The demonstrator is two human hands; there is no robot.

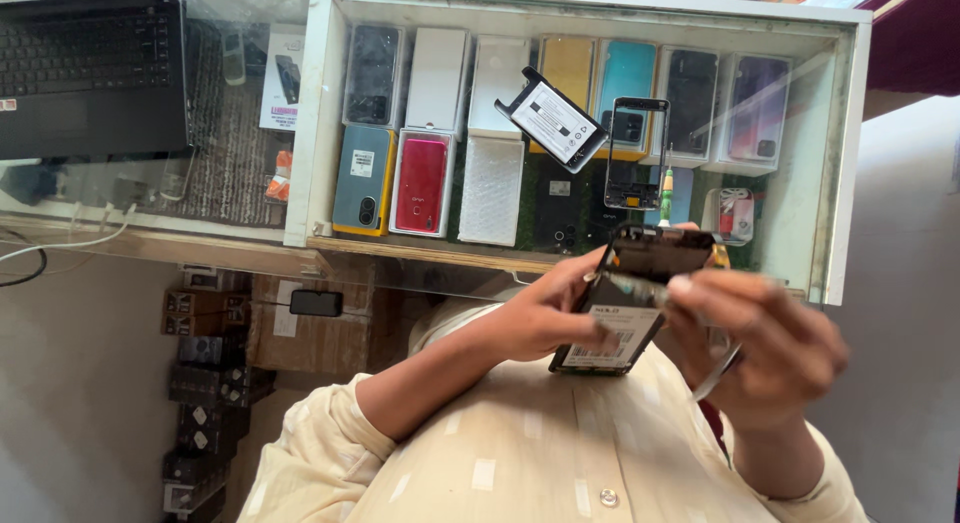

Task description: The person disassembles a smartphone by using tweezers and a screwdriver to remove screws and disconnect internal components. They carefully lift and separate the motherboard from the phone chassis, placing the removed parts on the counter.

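Observation:
My left hand (pixel 540 318) grips a black phone (pixel 628 308) with its back cover off; a white barcode label shows on its lower half. My right hand (pixel 775 348) pinches a thin metal tool (pixel 716 373) and its fingertips touch the upper part of the phone. Both hands are held above my cream shirt (pixel 520 453), just in front of the glass counter (pixel 320 133). On the counter beyond lie a black part with a white label (pixel 552 118), an empty black phone frame (pixel 635 153) and a small screwdriver (pixel 665 191).
Under the glass, phone boxes and cases lie in rows, among them a red one (pixel 421 183) and a teal one (pixel 626 73). A black laptop (pixel 90 68) sits at the far left. Stacked cardboard boxes (pixel 210 383) and a white cable (pixel 60 245) are at lower left.

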